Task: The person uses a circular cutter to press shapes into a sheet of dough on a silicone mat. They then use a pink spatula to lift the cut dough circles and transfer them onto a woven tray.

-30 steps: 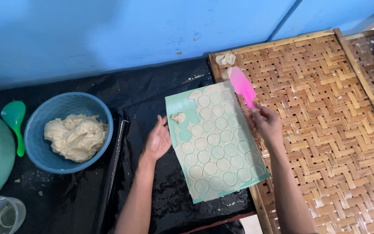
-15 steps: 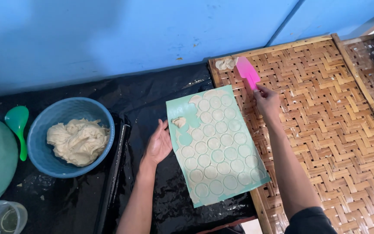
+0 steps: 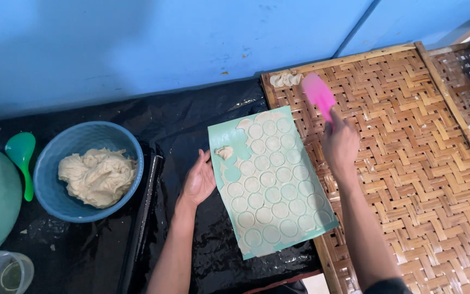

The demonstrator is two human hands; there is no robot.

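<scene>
A: Where are the hands?

B: The left hand [image 3: 199, 182] lies open-fingered, flat against the left edge of a green mat [image 3: 270, 182] covered in cut dough circles.

A: And the other?

B: The right hand [image 3: 341, 144] grips a pink spatula [image 3: 318, 95] above the woven bamboo tray [image 3: 409, 163], near its top-left corner. A blue bowl of dough [image 3: 88, 171] sits far left.

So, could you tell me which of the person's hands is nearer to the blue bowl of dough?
Left. The left hand rests at the green mat's left edge, a short way right of the blue bowl. The right hand, holding the pink scraper, is over the woven tray, much farther off.
</scene>
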